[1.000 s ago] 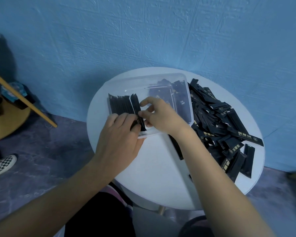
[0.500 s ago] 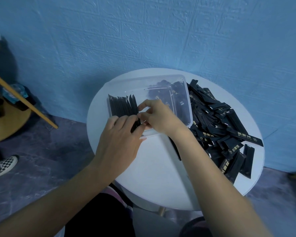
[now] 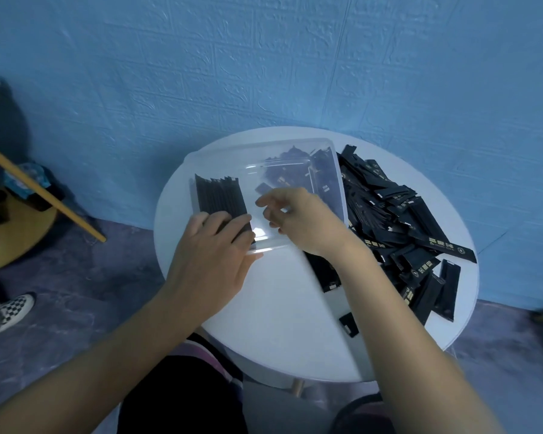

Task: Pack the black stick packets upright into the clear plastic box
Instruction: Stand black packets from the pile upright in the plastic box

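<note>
A clear plastic box [image 3: 333, 158] stands on the round white table [image 3: 282, 324]. At its left end a row of black stick packets [image 3: 220, 195] stands upright. My left hand [image 3: 213, 255] lies over the near end of that row, fingers straight and pressing on the packets. My right hand [image 3: 298, 217] hovers over the middle of the box with loosely curled fingers and holds nothing. A loose pile of black packets [image 3: 402, 220] covers the table's right side.
Two stray packets [image 3: 323, 270] [image 3: 348, 324] lie on the table beside my right forearm. A blue wall rises just behind the table. At the left are a wooden stool [image 3: 16, 233], a slanted wooden pole [image 3: 44, 192] and a checkered shoe [image 3: 10, 311].
My right hand has let go of the packet it was setting into the row and pulled away to the right. The left hand slid onto the row, and the packets now stand together.
</note>
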